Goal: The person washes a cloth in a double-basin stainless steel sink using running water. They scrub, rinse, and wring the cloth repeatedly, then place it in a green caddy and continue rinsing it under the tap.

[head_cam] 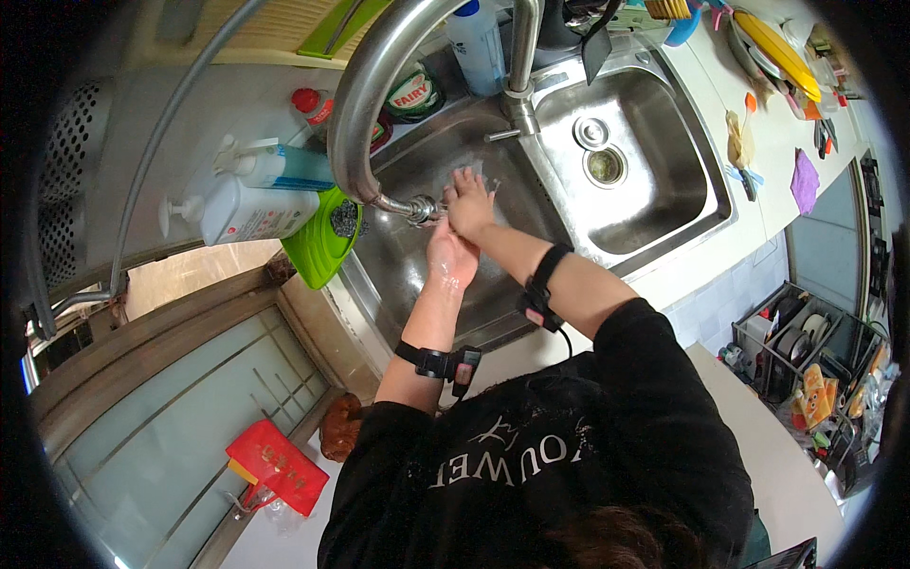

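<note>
Both my hands are over the left basin of a stainless steel sink [387, 235], below the spray head [421, 209] of a gooseneck faucet [346, 135]. My left hand [451, 256] is turned palm up and looks wet at the wrist, its fingers mostly hidden. Across it lies my right hand [470, 206], back upward and fingers somewhat spread. The two hands touch, and I see no object in either. Water appears to run at the spray head by my left hand.
A green corner caddy [313, 259] holds a metal scouring pad [346, 217]. Beside it stand a white pump bottle [259, 213], a blue pump bottle [295, 167] and a Fairy bottle [414, 96]. The right basin [647, 213] has a drain strainer [605, 166]. A purple cloth [805, 181] lies on the counter.
</note>
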Tool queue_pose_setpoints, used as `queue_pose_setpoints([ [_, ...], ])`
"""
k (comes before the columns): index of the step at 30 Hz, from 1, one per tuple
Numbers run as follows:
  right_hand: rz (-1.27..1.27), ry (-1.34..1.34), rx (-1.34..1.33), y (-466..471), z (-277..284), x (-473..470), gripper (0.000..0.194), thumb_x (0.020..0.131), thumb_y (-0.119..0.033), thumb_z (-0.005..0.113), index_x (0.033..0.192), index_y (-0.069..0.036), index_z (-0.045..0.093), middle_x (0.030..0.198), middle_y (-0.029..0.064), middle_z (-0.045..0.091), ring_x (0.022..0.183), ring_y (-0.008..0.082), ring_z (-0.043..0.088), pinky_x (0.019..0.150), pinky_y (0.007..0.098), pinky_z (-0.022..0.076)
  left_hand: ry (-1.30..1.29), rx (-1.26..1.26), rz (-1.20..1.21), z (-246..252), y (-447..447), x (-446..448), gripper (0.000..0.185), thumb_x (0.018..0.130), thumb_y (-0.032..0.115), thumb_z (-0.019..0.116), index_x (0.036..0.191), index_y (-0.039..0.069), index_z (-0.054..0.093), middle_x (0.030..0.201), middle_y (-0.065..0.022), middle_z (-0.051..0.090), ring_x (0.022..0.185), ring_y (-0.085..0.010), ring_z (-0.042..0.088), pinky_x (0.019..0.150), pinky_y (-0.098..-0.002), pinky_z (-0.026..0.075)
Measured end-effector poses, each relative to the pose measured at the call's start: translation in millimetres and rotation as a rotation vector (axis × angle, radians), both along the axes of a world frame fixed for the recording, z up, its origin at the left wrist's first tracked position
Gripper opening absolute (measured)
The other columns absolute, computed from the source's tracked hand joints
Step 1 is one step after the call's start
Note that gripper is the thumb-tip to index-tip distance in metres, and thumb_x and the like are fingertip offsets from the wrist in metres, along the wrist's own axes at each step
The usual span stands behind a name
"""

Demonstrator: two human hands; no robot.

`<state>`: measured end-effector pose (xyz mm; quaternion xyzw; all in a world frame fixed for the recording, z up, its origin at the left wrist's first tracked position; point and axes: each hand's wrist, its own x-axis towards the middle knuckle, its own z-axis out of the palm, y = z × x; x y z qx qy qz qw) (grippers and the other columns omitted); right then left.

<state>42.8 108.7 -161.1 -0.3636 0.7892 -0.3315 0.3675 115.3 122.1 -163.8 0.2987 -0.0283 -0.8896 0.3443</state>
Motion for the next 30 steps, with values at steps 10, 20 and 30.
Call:
queue_pose_setpoints([
  [10, 0.077, 0.008, 0.116, 0, 17, -15, 0.056, 0.091, -0.046, 0.035, 0.135, -0.013, 0.035, 0.142, 0.018, 0.028, 0.132, 0.033, 0.024, 0.105, 0.0564, 0.0174, -0.151, 0.143, -0.024, 4, 0, -6, 0.04, 0.096, 0.037, 0.028, 0.116, 0.01, 0.051, 0.118, -0.0073, 0.054, 0.11, -0.0228, 0.05, 0.094, -0.0383, 0.038],
  [20, 0.037, 0.066, -0.164, 59, 0, 27, 0.026, 0.083, -0.025, 0.054, 0.098, -0.004, 0.056, 0.101, 0.0253, 0.047, 0.102, 0.0455, 0.042, 0.091, 0.0529, 0.0342, -0.076, 0.174, -0.138, -27, -14, 12, 0.038, 0.09, 0.034, 0.033, 0.094, 0.0, 0.051, 0.097, -0.0165, 0.056, 0.092, -0.0327, 0.054, 0.091, -0.0439, 0.042],
  [30, 0.105, 0.112, -0.1, 26, 47, 1, 0.027, 0.085, -0.031, 0.052, 0.082, -0.006, 0.063, 0.076, 0.0211, 0.062, 0.071, 0.0389, 0.06, 0.065, 0.0474, 0.046, 0.145, -0.078, -0.074, -58, -17, 14, 0.027, 0.091, 0.036, 0.047, 0.103, 0.012, 0.051, 0.099, -0.0013, 0.055, 0.092, -0.0154, 0.054, 0.077, -0.0317, 0.046],
])
